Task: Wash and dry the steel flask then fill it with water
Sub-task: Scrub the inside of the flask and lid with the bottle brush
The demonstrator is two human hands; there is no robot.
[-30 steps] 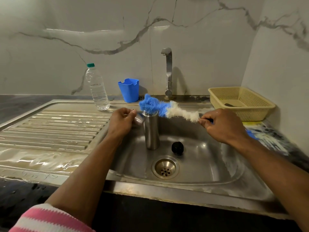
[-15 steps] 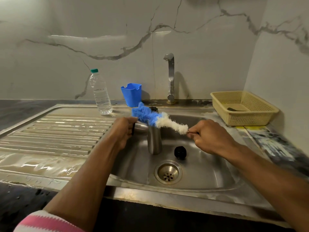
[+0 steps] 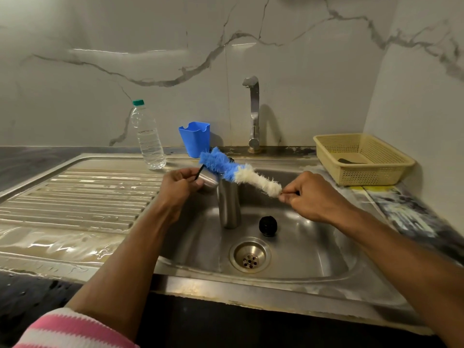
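Progress was judged to be early, within the washing stage. Steel flask (image 3: 228,204) was seen standing upright in the sink basin (image 3: 313,249), uncapped, just behind the drain strainer (image 3: 249,254). A black round cap (image 3: 268,226), probably the flask's stopper, was noted lying on the basin floor just right of the flask. Left hand (image 3: 179,188) was recorded with fingers curled round a small steel cup-shaped lid (image 3: 208,180), held beside the flask's mouth. Right hand (image 3: 310,197) was recorded with fingertips pinched on the handle end of a blue-and-white bottle brush (image 3: 236,170); the brush was held slanted across and above the flask mouth, its blue tip toward the lid. Whether the bristles were touching the lid could not be told.

No water was seen running from the tap (image 3: 253,111). No foam was visible on the flask. Standing water was observed on the ribbed drainboard (image 3: 82,202).

Remaining, by estimate: scrubbing of the flask interior, rinsing, drying, filling. No drying cloth was identified with certainty. A clear plastic water bottle (image 3: 148,141), green-capped and partly full, was noted on the drainboard's far edge, perhaps the filling source.

Writing: none legible. The bottle carried no visible label. A blue plastic holder (image 3: 194,138) and a yellow basket (image 3: 361,159) bore no markings.
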